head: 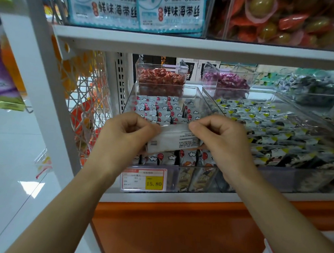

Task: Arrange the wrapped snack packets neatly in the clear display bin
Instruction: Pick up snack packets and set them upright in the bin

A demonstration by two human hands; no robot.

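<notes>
Mid-placement: left hand (127, 132) and right hand (219, 137) each have a grip pinched on one end of a white packet (174, 139), held over the clear bin (200, 98) (front half). Next, I'd judge: lower it upright into a row w/ the others.

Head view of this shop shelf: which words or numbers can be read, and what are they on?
"鲜味海带丝": on each of the two blue-and-white packs at the top.
"15.80": on the yellow part of the price tag at the front of the clear bin.
Too blurred to read: the tag's other print, and the small print on the held white packet.
</notes>
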